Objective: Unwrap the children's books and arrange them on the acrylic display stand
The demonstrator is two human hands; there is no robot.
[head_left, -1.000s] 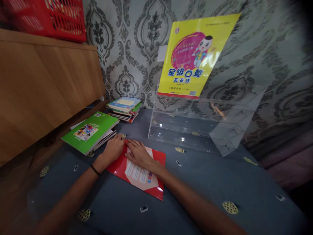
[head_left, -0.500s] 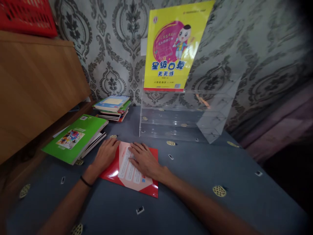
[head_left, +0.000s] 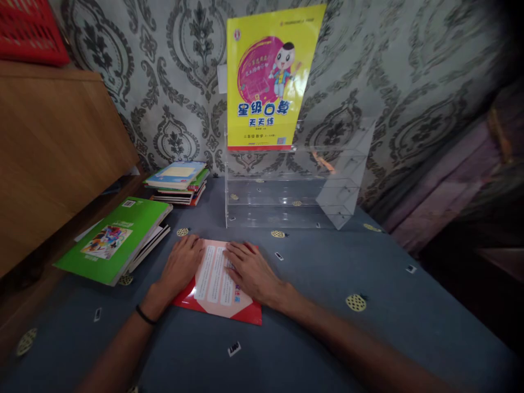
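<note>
A patterned wall (head_left: 176, 33) fills the back, and below it spreads a blue-grey counter (head_left: 409, 305). A wooden cabinet (head_left: 53, 142) stands along the left side, with part of a red basket (head_left: 30, 33) on its top. On the counter near the wall is a clear rack (head_left: 339, 196); a yellow book (head_left: 262, 82) stands up at its upper left. To the left lie two piles: a green book (head_left: 110, 234) tops the nearer one, a pale blue book (head_left: 178, 172) the farther.

The red book (head_left: 216, 278) lies flat on the counter in front of the rack, between the two hands. Its long axis seems to run left to right, and its print is turned sideways, the large heading toward the right end; the left end is partly covered.

The left hand (head_left: 182, 262) rests over its left edge, fingers together; whether they close on that edge I cannot tell. The right hand (head_left: 254, 273) lies flat on its right part, fingers slightly spread, gripping nothing. This looks like steadying or squaring the book; lifting it would call for fingertips under an edge. A dark band (head_left: 144, 315) circles the left wrist.
</note>
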